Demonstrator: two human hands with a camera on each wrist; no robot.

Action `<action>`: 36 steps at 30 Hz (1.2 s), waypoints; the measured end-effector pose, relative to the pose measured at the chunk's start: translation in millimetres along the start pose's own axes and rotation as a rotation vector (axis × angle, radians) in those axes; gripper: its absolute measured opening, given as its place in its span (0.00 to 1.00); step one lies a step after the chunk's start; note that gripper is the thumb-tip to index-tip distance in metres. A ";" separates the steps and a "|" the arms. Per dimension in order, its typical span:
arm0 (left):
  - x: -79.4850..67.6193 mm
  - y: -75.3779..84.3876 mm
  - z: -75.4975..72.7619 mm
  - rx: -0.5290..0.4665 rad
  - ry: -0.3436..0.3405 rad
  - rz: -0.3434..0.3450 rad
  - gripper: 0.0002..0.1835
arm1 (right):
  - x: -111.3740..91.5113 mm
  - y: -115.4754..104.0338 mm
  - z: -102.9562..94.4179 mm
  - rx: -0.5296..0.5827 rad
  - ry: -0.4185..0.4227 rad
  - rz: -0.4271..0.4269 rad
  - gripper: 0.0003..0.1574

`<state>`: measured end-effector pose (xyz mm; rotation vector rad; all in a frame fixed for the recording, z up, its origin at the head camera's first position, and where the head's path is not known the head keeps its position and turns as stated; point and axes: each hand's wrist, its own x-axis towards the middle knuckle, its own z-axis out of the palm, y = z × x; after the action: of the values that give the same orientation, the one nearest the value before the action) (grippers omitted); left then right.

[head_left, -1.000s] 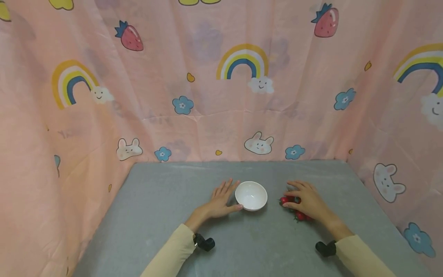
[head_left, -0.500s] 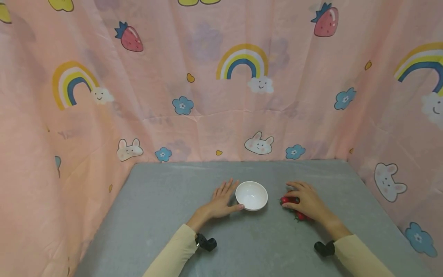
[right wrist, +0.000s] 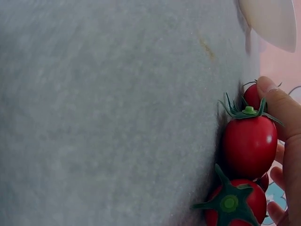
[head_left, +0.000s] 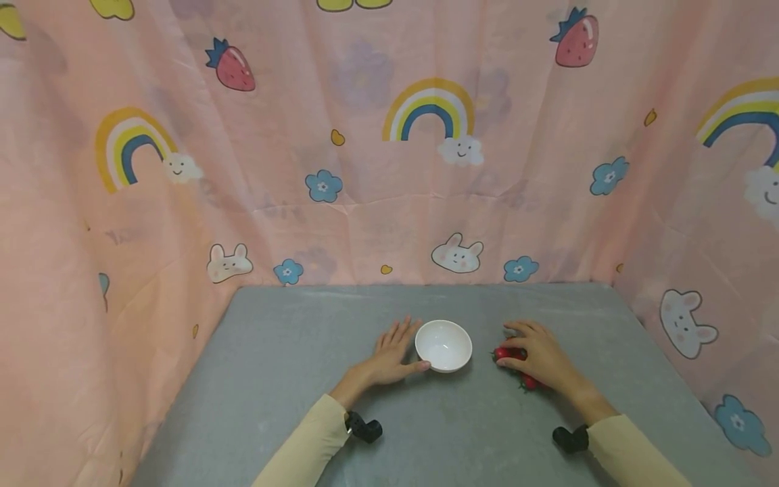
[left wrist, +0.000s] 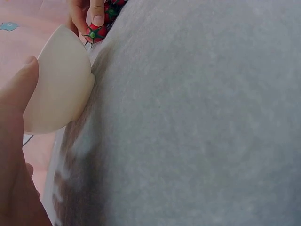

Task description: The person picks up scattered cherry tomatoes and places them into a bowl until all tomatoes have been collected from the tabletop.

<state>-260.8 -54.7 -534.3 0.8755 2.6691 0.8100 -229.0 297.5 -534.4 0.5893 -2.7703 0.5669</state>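
A white bowl (head_left: pixel 443 346) stands on the grey table. My left hand (head_left: pixel 387 358) is at its left side; fingers spread and fairly straight, the thumb touches the near rim. In the left wrist view the thumb (left wrist: pixel 23 82) lies against the bowl's wall (left wrist: pixel 63 80). To the right of the bowl, my right hand (head_left: pixel 541 355) curls its thumb and fingers around a red cherry tomato (head_left: pixel 502 353) with a green calyx. More tomatoes lie under and beside that palm, including one tomato (head_left: pixel 528 382) below the thumb and a large-looking tomato (right wrist: pixel 250 146) in the right wrist view. The palm hides some of them.
The grey tabletop (head_left: pixel 292 406) meets a pink patterned curtain (head_left: pixel 353 223) at the back and both sides. Black wrist cameras sit at each wrist, the left camera (head_left: pixel 364 427) and the right camera (head_left: pixel 571 439), below the hands.
The right thumb and fingers have shifted very slightly around the tomatoes. The left hand and the bowl stay in place. The head view has moved a little.
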 end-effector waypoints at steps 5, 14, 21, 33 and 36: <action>-0.1 0.2 0.9 -0.006 -0.014 -0.008 0.49 | -0.1 0.4 1.2 0.004 0.018 -0.012 0.26; -2.0 3.6 -0.5 -0.009 0.000 -0.006 0.48 | 3.3 0.2 -0.9 -0.008 0.012 -0.014 0.24; -1.0 1.8 0.8 -0.001 0.006 -0.007 0.48 | 11.4 -2.0 -5.8 -0.039 0.006 -0.021 0.25; 1.0 1.8 1.5 0.007 0.000 -0.011 0.48 | 25.1 -11.0 -20.2 -0.079 0.002 -0.043 0.23; 0.9 1.6 2.4 0.010 -0.001 -0.016 0.48 | 29.7 -16.0 -24.1 -0.078 0.005 -0.048 0.23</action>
<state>-259.8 -52.1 -535.4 0.8558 2.6782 0.7934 -244.5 284.2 -498.3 0.6336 -2.7510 0.4471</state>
